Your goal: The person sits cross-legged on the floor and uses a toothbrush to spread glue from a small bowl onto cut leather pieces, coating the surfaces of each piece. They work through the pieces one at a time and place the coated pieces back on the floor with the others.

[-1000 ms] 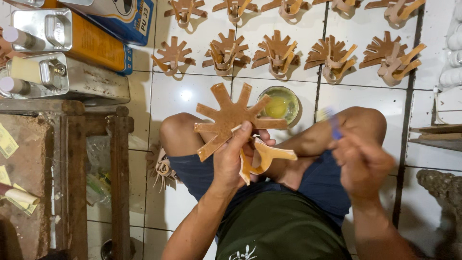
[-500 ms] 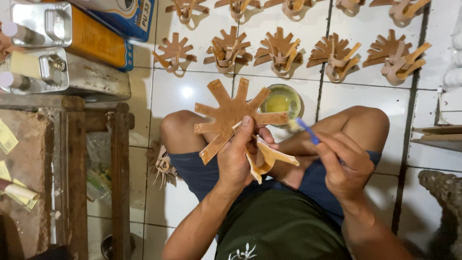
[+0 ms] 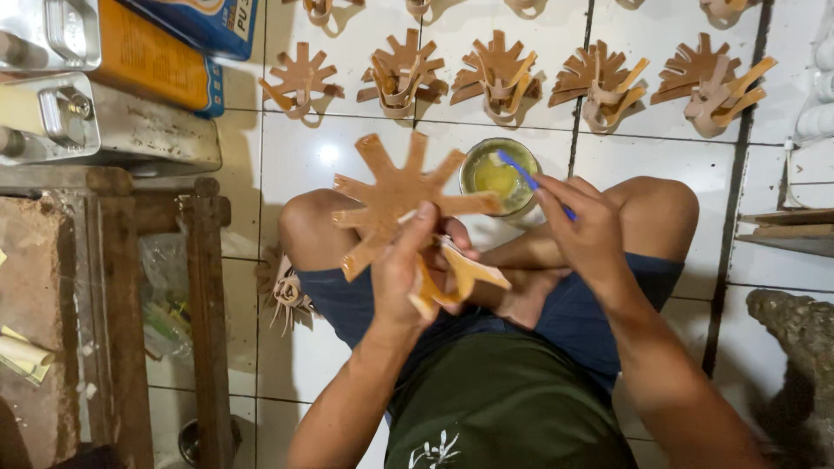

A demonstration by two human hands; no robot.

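Observation:
My left hand (image 3: pixel 415 265) grips a brown star-shaped wooden piece (image 3: pixel 393 198) with several flat spokes, held up in front of my lap. A lighter curved strip (image 3: pixel 462 276) hangs from its underside by my fingers. My right hand (image 3: pixel 589 227) pinches a thin blue brush (image 3: pixel 521 174), its tip dipped into a small round cup of yellowish glue (image 3: pixel 498 176) standing on the white floor tiles between my knees.
A row of several finished star pieces (image 3: pixel 499 74) lies on the tiles (image 3: pixel 304 148) beyond the cup. Metal cans (image 3: pixel 104 130) and a blue-orange box (image 3: pixel 187 22) sit at upper left. A wooden frame (image 3: pixel 204 304) stands at left, planks (image 3: pixel 786 230) at right.
My right hand has moved forward from my lap toward the cup, bringing the brush tip into the glue. The star piece in my left hand stayed nearly in place.

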